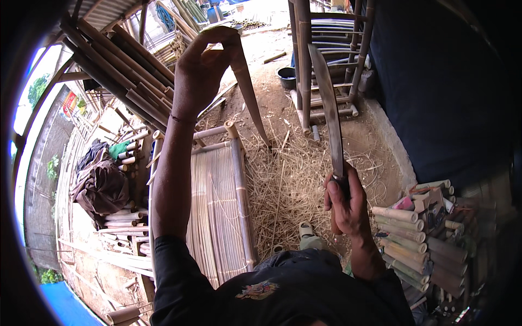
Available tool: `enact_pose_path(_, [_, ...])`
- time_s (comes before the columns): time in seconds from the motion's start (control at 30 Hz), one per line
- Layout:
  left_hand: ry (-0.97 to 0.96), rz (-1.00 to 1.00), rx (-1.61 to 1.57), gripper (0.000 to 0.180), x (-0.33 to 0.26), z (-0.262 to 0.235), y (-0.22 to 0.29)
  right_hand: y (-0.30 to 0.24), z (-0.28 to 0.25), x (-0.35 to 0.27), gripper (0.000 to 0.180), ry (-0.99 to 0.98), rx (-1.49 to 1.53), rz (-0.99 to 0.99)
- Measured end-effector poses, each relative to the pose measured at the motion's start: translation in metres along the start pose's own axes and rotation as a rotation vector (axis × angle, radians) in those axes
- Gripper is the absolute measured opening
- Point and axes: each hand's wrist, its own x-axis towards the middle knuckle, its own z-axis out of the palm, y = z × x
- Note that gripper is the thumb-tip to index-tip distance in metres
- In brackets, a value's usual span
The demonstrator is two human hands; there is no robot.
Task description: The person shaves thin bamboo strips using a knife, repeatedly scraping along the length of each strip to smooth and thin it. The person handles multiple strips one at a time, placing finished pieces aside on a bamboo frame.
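Observation:
My raised left hand (197, 76) pinches the top end of a split bamboo strip (247, 89), thumb and fingers closed on it. The strip hangs down at a slant, and its lower end is above the shavings on the ground. In my right hand (348, 204) is a machete (330, 103), gripped by its dark handle. Its long blade points up and away from me, slightly curved toward the tip. Blade and strip are apart.
A slatted bamboo bench (215, 201) stands left of my legs. Bamboo shavings (283, 190) litter the ground ahead. Cut bamboo lengths (402, 239) are stacked at right, near a bamboo frame (304, 65) and a black bucket (286, 77). Bamboo poles (122, 70) lean at far left; dark cloth (103, 182) lies below.

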Motion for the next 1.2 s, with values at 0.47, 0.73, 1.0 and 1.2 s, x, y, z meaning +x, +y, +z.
enact_pose_path(0.47, [-0.036,-0.004,-0.026,0.03,-0.072,-0.035,0.043,-0.07,0.074,-0.035,0.037,-0.002,-0.215,-0.14])
enact_pose_path(0.73, [-0.063,0.026,0.057,0.025,-0.089,0.003,0.07,-0.065,0.059,-0.041,0.038,-0.034,-0.278,-0.226])
enact_pose_path(1.0, [-0.122,0.039,0.078,0.026,-0.095,0.051,0.086,-0.059,0.024,-0.054,0.04,-0.029,-0.356,-0.242])
enact_pose_path(1.2, [-0.133,0.004,0.081,0.027,-0.097,0.065,0.095,-0.059,0.004,-0.06,0.04,-0.06,-0.369,-0.236])
